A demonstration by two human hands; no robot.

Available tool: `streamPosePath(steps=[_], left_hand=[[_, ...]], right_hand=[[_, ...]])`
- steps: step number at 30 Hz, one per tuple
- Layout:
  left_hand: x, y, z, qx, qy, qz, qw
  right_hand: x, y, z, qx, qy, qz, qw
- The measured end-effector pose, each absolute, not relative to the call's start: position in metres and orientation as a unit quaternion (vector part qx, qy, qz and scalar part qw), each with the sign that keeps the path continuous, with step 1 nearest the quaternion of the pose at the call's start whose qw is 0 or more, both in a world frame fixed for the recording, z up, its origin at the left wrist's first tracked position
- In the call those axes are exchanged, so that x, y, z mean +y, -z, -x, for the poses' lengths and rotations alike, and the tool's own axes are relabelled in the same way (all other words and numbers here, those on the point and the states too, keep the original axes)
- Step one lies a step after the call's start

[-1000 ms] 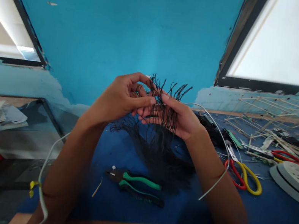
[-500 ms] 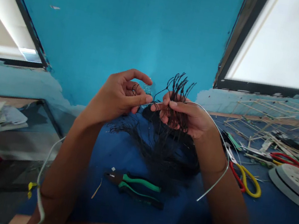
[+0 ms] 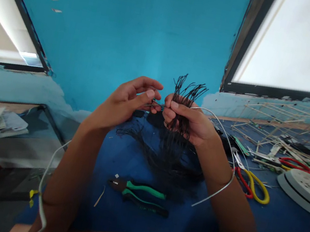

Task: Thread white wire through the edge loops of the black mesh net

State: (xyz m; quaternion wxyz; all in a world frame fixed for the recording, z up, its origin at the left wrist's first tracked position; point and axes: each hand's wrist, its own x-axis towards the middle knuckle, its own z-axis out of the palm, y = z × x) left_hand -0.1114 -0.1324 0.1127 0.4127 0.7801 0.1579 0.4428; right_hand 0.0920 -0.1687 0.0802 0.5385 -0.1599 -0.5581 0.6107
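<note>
My right hand [image 3: 191, 120] pinches a bunch of thin black cords [image 3: 189, 94], whose knotted ends stick up above the thumb. A pale wire [image 3: 221, 189] runs out behind that hand and curves down over the right forearm. Just to the left, my left hand [image 3: 134, 98] has its fingers closed on a thin dark strand of cord that stretches across to the right hand. Below both hands lies a loose heap of fine black strands [image 3: 171, 159] on the blue tabletop [image 3: 211, 222]. Green-handled pliers [image 3: 141, 195] rest near the front edge, jaws pointing left.
Right of my arm are red-and-yellow scissors [image 3: 253, 185], a white spool [image 3: 304, 190] and a thin stick framework [image 3: 286, 119]. At left stands a side table [image 3: 49, 121] with tangled black cord. A white cable [image 3: 42, 192] hangs by the left arm.
My left hand has moved right, closer to the right hand, and its fingers have closed on a strand. The cord ends now fan differently, and the wire's tip has swung left.
</note>
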Motion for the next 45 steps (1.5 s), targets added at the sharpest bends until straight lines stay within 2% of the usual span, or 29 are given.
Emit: streamPosePath(steps=[4,8,12,15,20,30,34,38,45], left_hand=[[-0.134,-0.115,0.118,0.157,-0.406,-0.809,0.394],[-0.136,-0.115,0.120,0.218,-0.468,-0.814,0.268],[-0.142,-0.117,0.122,0.257,-0.385,-0.876,0.138],[-0.145,-0.121,0.124,0.224,-0.375,-0.895,0.094],[-0.137,-0.122,0.131,0.217,-0.442,-0.857,0.151],[-0.126,-0.113,0.126,0.138,-0.443,-0.804,0.372],[-0.123,-0.115,0.127,0.187,-0.409,-0.836,0.315],[-0.123,-0.115,0.128,0.205,-0.483,-0.817,0.237],[-0.123,-0.115,0.128,0.158,-0.592,-0.753,0.240]], right_hand=[[-0.170,-0.080,-0.093,-0.568,-0.602,0.144,0.543],[-0.169,-0.079,-0.094,-0.569,-0.606,0.126,0.541],[-0.168,-0.080,-0.095,-0.565,-0.600,0.123,0.552],[-0.170,-0.083,-0.097,-0.563,-0.602,0.120,0.554],[-0.173,-0.092,-0.108,-0.556,-0.577,0.119,0.586],[-0.174,-0.099,-0.102,-0.523,-0.488,0.160,0.680],[-0.178,-0.103,-0.100,-0.505,-0.462,0.178,0.708],[-0.174,-0.102,-0.104,-0.508,-0.444,0.157,0.721],[-0.167,-0.096,-0.111,-0.512,-0.441,0.198,0.710]])
